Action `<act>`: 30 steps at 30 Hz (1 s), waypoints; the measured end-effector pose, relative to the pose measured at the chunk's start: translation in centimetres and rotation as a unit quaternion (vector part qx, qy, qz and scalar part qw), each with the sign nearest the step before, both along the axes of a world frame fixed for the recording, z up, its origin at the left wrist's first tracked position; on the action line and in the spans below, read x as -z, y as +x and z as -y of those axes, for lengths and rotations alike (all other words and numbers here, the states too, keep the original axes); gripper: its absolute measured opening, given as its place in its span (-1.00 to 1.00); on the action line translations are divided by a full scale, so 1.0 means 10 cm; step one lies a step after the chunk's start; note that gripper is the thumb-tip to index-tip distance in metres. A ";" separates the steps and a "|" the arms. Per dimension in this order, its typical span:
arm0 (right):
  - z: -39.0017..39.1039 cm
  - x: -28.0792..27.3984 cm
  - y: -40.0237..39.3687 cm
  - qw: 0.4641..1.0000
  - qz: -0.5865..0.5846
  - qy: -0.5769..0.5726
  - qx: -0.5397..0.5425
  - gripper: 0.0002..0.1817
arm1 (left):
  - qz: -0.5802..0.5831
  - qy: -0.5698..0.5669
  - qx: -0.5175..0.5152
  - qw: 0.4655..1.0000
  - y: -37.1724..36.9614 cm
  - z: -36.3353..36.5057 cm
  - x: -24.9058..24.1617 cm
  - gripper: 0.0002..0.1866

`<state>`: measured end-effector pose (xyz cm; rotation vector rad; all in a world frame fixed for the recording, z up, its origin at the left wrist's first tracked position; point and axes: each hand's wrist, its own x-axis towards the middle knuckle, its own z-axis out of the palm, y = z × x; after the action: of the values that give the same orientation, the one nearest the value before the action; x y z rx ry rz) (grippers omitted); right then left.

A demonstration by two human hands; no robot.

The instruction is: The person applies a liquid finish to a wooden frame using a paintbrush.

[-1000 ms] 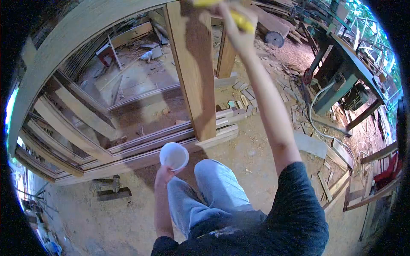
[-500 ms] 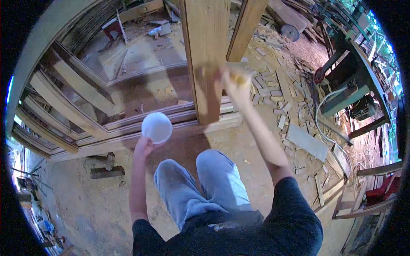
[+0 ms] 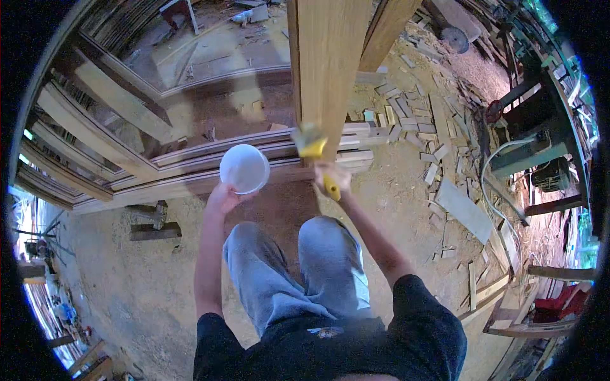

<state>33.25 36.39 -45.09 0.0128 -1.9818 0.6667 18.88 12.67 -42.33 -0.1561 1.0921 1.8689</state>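
Observation:
My left hand [image 3: 223, 198] grips a round white container [image 3: 244, 169] by its lower left rim, in front of the frame's bottom rails. In my right hand [image 3: 335, 177] is a yellow-handled brush [image 3: 312, 149], slightly blurred. Its bristles point up and left, over the lower end of a wide upright wooden post [image 3: 332, 70]. Whether the bristles touch the wood I cannot tell. The post belongs to a large wooden frame [image 3: 140, 181] with long rails and slats. What the container holds is not clear.
Many small wood offcuts [image 3: 406, 114] and a flat grey board [image 3: 464, 211] lie on the floor at the right. A green machine stand [image 3: 530, 157] with a cable stands beyond them. Behind my left arm, a hammer-like tool rests by a dark block [image 3: 155, 231].
My right hand has come down and left, from beside the post to near its foot, and the brush now shows clearly. The view has shifted a little.

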 end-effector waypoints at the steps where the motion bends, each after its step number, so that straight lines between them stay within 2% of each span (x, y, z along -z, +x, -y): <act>1: 0.00 0.39 0.07 0.990 0.068 -0.082 -0.096 -0.96 | -0.008 -0.002 0.001 1.000 -0.01 0.03 -0.02 -0.41; 3: 0.03 0.67 0.24 0.958 0.236 -0.151 -0.066 -0.92 | -0.004 0.006 -0.016 1.000 -0.07 0.10 0.06 -0.42; 6: -0.14 0.66 0.13 0.971 0.185 -0.152 -0.006 -0.92 | -0.017 0.022 -0.034 0.999 0.00 0.12 0.14 -0.42; 8: -0.16 0.19 -0.04 0.970 0.168 -0.163 0.070 -0.91 | -0.027 0.021 -0.033 0.999 0.17 0.12 0.21 -0.42; 10: -0.16 -0.68 -0.08 0.954 0.163 -0.250 0.025 -0.90 | 0.024 -0.047 -0.006 0.999 0.31 0.09 0.42 -0.37; 12: -0.21 -1.26 -0.16 0.969 0.032 -0.241 0.034 -0.89 | 0.048 -0.093 -0.012 0.994 0.50 -0.02 0.30 -0.38; 13: -0.18 -1.64 -0.11 0.967 0.024 -0.251 0.042 -0.89 | 0.067 -0.135 -0.022 0.988 0.56 -0.05 0.27 -0.38; 14: -0.16 -1.89 -0.08 0.965 0.015 -0.259 0.049 -0.89 | 0.100 -0.014 0.004 0.995 0.52 0.00 0.66 -0.32; 15: -0.17 -1.91 -0.12 0.964 0.018 -0.259 0.051 -0.89 | 0.104 -0.014 0.006 0.995 0.54 -0.01 0.76 -0.32; 17: -0.21 -1.91 -0.26 0.967 -0.200 -0.156 0.002 -0.87 | 0.104 0.071 -0.052 0.991 0.58 0.00 0.94 -0.32; 20: -0.16 -1.34 -0.19 0.988 -0.139 -0.062 0.025 -0.87 | 0.142 0.037 -0.067 0.987 0.53 0.13 1.01 -0.31; 23: 0.06 -0.37 0.07 0.989 0.064 -0.058 0.122 -0.90 | 0.201 -0.004 -0.079 0.976 0.53 0.10 1.11 -0.30; 24: 0.12 -0.11 0.13 0.978 0.148 -0.046 0.142 -0.91 | 0.153 0.005 -0.064 0.986 0.58 0.05 0.91 -0.32; 25: 0.14 0.14 0.14 0.977 0.154 -0.044 0.144 -0.91 | 0.159 0.006 -0.062 0.985 0.61 0.02 0.85 -0.32; 27: 0.21 0.62 0.15 0.969 0.109 -0.219 0.036 -0.93 | 0.161 -0.012 -0.039 0.986 0.59 0.01 0.80 -0.34; 28: 0.18 0.89 0.17 0.968 0.108 -0.222 0.036 -0.93 | 0.159 0.007 -0.051 0.986 0.60 0.02 0.80 -0.33; 30: 0.04 1.26 0.16 0.945 0.235 -0.213 0.076 -0.92 | 0.199 0.013 -0.056 0.978 0.53 0.17 1.26 -0.33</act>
<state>34.84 35.96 -57.67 -0.6058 -2.2119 1.0563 24.13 10.97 -54.90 -0.5625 0.7949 1.8456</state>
